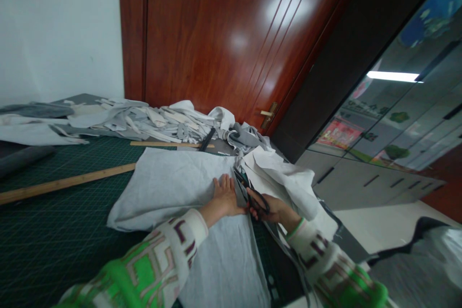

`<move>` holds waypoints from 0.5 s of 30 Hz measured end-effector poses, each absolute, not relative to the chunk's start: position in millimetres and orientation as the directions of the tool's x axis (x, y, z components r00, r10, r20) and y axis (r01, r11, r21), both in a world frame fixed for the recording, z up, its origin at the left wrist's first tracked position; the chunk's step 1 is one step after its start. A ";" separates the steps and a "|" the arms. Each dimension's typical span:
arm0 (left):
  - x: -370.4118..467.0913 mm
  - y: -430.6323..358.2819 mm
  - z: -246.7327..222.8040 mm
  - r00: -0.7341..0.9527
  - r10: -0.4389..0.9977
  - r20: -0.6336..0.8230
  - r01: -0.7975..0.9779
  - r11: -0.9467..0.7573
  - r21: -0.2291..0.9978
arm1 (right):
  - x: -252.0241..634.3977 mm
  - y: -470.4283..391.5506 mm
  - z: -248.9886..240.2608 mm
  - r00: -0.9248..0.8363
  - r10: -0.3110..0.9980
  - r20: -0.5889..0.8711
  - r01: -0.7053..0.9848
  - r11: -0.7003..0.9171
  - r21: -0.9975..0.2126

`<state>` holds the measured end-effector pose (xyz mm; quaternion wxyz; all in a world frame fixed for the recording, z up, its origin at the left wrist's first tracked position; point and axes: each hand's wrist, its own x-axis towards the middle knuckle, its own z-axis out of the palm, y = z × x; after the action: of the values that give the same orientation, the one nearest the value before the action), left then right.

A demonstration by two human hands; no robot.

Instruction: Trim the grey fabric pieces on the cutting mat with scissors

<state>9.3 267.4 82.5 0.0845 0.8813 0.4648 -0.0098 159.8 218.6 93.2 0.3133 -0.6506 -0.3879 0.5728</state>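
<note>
Nearest, two forearms reach forward in knitted cream sleeves with green and brown patterning [155, 264]. The left hand [226, 200] lies palm down on a large piece of light grey cloth [169, 183], its fingers extended and the thumb held apart from them. The cloth spreads left of these fingers and back toward the person. Just right of them, the right hand [272, 208] has its fingers curled around the handles of black scissors [250, 187], whose blades point away from the person along the cloth's right edge; how far the blades are open, I cannot tell.

Under the cloth, a dark green gridded cutting mat [72, 236] covers part of the counter. Well left of the left fingers lies a long wooden ruler [72, 182]. Beyond and right of the right fingers are loose off-white fabric sheets [288, 183].

Farther ahead of both hands lie a thin wooden strip [162, 144] and a long heap of grey and cream cloth scraps [176, 122]. Behind these stand a glossy red-brown wooden door [209, 33] and, to the right, a cabinet with reflective panels [378, 120].
</note>
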 end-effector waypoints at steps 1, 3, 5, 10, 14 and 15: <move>9.2 267.5 82.6 0.568 0.817 -0.099 0.821 -0.554 0.138 | 159.8 218.9 93.7 0.044 0.862 -0.505 0.144 -0.506 -0.851; 9.2 267.4 82.6 0.569 0.816 -0.104 0.821 -0.555 0.135 | 159.8 219.6 94.4 0.049 0.861 -0.507 0.141 -0.509 -0.849; 9.1 267.2 82.8 0.570 0.815 -0.100 0.820 -0.557 0.133 | 159.6 220.0 94.8 0.059 0.861 -0.505 0.139 -0.508 -0.850; 9.2 268.2 81.6 0.567 0.819 -0.089 0.822 -0.555 0.132 | 157.8 218.2 98.3 0.073 0.853 -0.516 0.156 -0.521 -0.839; 9.6 270.3 78.6 0.576 0.812 -0.096 0.815 -0.562 0.140 | 154.4 214.1 104.5 0.099 0.848 -0.520 0.167 -0.530 -0.832; 9.6 270.5 78.3 0.580 0.809 -0.097 0.813 -0.565 0.142 | 153.4 213.1 106.1 0.112 0.853 -0.510 0.168 -0.522 -0.836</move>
<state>9.6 270.5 78.3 0.0856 0.8846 0.4584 -0.0104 153.4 213.1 106.1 0.3117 -0.6775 -0.3768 0.5494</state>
